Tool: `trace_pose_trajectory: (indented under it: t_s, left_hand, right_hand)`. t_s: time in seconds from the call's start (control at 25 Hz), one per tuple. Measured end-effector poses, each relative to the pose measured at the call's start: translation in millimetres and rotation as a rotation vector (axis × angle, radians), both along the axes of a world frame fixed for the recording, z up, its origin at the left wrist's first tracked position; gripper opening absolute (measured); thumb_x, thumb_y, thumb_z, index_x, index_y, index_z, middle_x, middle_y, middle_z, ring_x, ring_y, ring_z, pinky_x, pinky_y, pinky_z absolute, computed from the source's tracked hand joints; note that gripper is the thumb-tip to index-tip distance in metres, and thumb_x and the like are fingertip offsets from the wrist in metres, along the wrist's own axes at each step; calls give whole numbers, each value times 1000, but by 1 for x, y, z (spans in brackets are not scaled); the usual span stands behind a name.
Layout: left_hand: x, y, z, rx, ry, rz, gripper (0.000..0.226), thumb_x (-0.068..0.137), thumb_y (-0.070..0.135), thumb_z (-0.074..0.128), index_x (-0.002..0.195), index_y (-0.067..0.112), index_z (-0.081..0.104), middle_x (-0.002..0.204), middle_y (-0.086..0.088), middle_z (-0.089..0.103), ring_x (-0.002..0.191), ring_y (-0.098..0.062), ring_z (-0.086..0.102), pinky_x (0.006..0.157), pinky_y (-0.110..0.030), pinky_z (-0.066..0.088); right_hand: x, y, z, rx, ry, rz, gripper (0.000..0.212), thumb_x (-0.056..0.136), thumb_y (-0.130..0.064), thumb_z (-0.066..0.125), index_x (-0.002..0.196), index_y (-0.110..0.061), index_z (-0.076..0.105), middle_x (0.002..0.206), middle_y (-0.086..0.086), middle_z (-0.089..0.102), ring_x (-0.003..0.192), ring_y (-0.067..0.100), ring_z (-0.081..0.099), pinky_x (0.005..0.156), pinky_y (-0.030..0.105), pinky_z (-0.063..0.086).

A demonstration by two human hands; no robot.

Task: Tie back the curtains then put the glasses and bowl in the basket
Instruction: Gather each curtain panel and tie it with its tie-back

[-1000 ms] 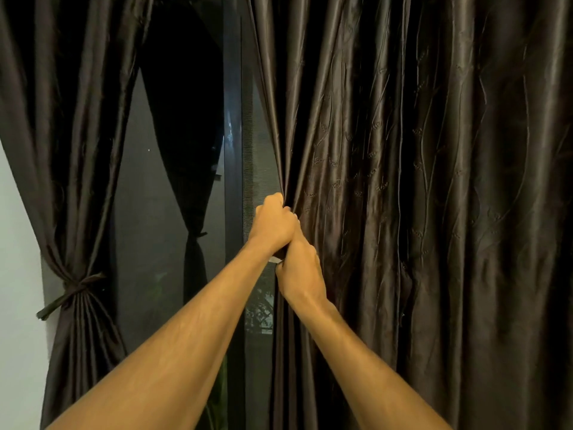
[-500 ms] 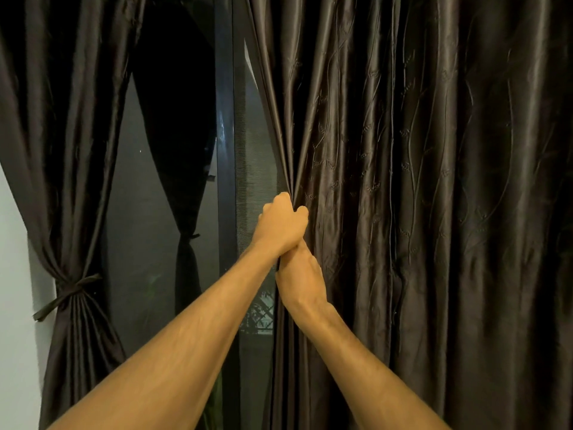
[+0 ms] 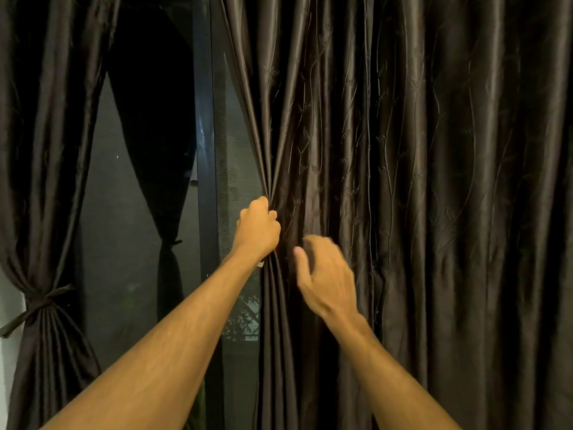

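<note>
A dark brown satin right curtain (image 3: 418,197) hangs loose and fills the right of the view. My left hand (image 3: 257,231) is shut on its gathered left edge at about mid height. My right hand (image 3: 325,274) is just to the right of it, open, fingers curled and apart, in front of the folds without gripping them. The left curtain (image 3: 46,150) is gathered and tied with a matching sash (image 3: 40,305) at the lower left. Glasses, bowl and basket are out of view.
Between the curtains stands a dark window frame post (image 3: 204,181) with dark glass (image 3: 124,243) that mirrors the tied curtain. A strip of white wall (image 3: 9,352) shows at the far left.
My right hand has let go of the curtain edge below my left hand and moved right, now open. My left hand keeps its grip and has shifted the gathered edge slightly right.
</note>
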State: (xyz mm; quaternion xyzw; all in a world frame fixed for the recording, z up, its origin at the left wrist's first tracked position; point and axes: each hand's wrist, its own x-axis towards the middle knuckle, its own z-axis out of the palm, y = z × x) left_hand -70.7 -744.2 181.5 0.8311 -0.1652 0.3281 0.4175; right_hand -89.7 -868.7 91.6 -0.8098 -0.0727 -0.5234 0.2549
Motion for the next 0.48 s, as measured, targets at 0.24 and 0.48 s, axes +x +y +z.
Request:
trace_pose_trajectory:
  t_s: [0.24,0.48]
  left_hand:
    - [3,2,-1,-3,1,-26,25,101,13,44,76,12,38,75,-2,42,75,-20,44,66,-35,36]
    - [-1,5,-1,-6,19,-23,32,101,12,43,71,15,32,75,-2,41,67,-14,39,57,-32,32]
  right_hand:
    - [8,-31,14,329,123,-477,69,85,-46,67,135,-9,40,128,13,47,112,31,50,91,42,44]
    - [-2,-7,28,302,289,-301,31,99,-7,42,130,-9,46,117,13,63,105,30,62,78,37,46]
